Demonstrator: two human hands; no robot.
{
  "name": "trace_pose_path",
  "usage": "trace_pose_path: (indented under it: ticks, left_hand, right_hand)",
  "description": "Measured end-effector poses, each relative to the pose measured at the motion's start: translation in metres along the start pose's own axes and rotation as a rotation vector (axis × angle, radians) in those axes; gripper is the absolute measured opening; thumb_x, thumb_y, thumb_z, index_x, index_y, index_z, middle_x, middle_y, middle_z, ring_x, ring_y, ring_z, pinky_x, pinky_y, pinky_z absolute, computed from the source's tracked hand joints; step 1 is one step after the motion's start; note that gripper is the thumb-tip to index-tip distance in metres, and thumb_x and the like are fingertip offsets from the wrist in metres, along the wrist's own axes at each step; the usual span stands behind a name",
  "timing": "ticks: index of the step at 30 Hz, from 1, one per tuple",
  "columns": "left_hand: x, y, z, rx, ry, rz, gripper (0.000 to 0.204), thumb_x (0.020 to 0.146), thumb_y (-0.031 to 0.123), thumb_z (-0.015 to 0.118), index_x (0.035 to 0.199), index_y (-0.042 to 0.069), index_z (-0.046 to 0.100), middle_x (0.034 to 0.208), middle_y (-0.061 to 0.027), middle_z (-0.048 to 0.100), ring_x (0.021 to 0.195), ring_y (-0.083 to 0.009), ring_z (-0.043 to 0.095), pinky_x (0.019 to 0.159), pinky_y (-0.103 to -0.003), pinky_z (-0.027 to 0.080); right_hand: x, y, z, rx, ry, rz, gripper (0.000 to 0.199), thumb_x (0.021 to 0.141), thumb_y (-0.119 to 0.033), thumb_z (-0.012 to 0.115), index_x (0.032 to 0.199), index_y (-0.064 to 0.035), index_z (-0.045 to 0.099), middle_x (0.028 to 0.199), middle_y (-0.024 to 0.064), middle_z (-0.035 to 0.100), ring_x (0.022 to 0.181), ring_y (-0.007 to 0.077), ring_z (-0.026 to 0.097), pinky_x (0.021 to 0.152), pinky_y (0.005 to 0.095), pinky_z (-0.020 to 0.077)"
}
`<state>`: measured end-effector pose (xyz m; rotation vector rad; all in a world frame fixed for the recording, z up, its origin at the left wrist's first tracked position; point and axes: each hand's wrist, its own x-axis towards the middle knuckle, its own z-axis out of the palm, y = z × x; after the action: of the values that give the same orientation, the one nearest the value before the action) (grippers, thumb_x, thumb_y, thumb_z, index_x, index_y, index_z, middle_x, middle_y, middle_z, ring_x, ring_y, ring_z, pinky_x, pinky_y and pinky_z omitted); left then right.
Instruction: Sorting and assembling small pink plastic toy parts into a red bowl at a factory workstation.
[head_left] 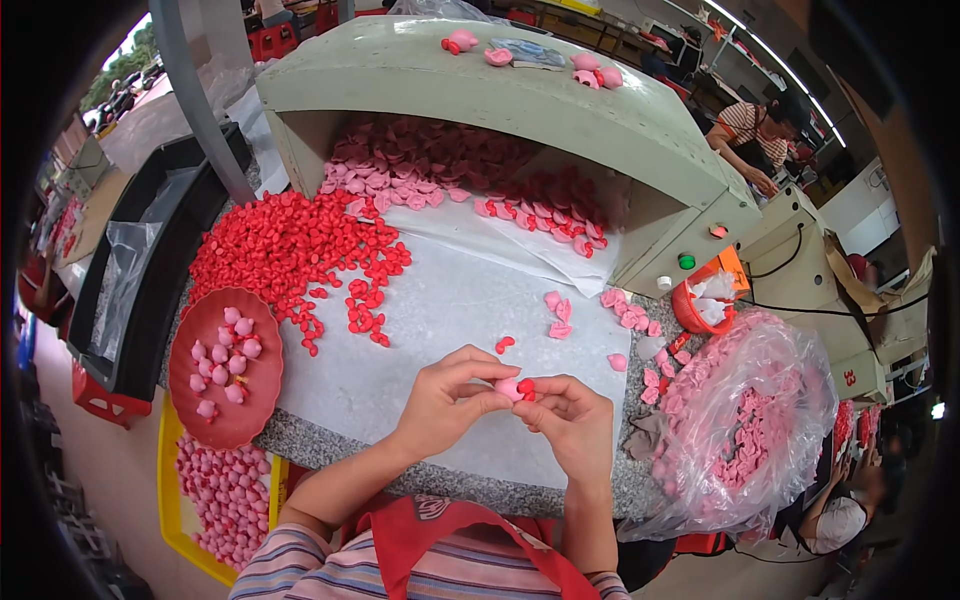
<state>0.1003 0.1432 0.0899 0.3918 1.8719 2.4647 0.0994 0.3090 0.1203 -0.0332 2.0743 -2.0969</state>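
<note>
Over the white sheet (440, 300), my left hand (450, 402) pinches a small rounded pink piece (508, 388) between thumb and fingers. Against that piece, my right hand (572, 425) grips a small glossy red piece (526, 387) with its fingertips. The two pieces touch, though the fingers partly cover where they meet. A loose red piece (505, 344) lies just beyond my hands. A large heap of red pieces (270, 250) spreads at the left, and several pink shell-like pieces (560, 315) lie to the right.
A pale green machine (480, 85) arches over pink pieces at the back. At left are a red scalloped plate (190, 345) and a yellow crate (170, 500) of pink-and-red pieces. A plastic bag (800, 400) of pink pieces and a red bowl (690, 312) stand right. A co-worker (750, 140) sits beyond.
</note>
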Motion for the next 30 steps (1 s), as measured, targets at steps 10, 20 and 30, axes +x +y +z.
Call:
trace_pose_path:
  ticks: [10, 20, 30]
  left_hand:
    - [0.006, -0.002, -0.007, -0.153, -0.007, -0.230, 0.025, 0.075, -0.008, 0.065, 0.099, -0.004, 0.060, 0.095, -0.0094, 0.061, 0.088, -0.0164, 0.062, 0.078, -0.027, 0.051]
    - [0.007, -0.015, -0.003, -0.166, 0.016, -0.201, 0.021, 0.076, -0.004, 0.065, 0.097, -0.006, 0.059, 0.090, -0.0103, 0.062, 0.085, -0.0145, 0.060, 0.075, -0.027, 0.052]
    - [0.017, -0.027, -0.002, -0.103, -0.019, -0.181, 0.015, 0.074, -0.010, 0.063, 0.088, -0.004, 0.058, 0.088, -0.0076, 0.058, 0.085, -0.0150, 0.058, 0.075, -0.028, 0.052]
  right_hand:
    - [0.000, -0.009, 0.001, -0.273, -0.091, -0.102, 0.024, 0.069, -0.002, 0.075, 0.088, 0.0018, 0.060, 0.073, 0.0032, 0.063, 0.062, 0.0059, 0.057, 0.055, 0.0189, 0.0464]
    - [0.012, 0.012, 0.013, -0.623, 0.129, -0.420, 0.030, 0.064, -0.011, 0.080, 0.080, -0.0023, 0.055, 0.064, 0.0022, 0.058, 0.051, 0.0074, 0.053, 0.047, 0.0209, 0.0441]
    - [0.023, 0.026, 0.001, -0.654, 0.074, -0.527, 0.023, 0.067, -0.005, 0.073, 0.078, -0.0045, 0.053, 0.070, 0.0043, 0.055, 0.055, 0.0156, 0.057, 0.049, 0.0269, 0.0467]
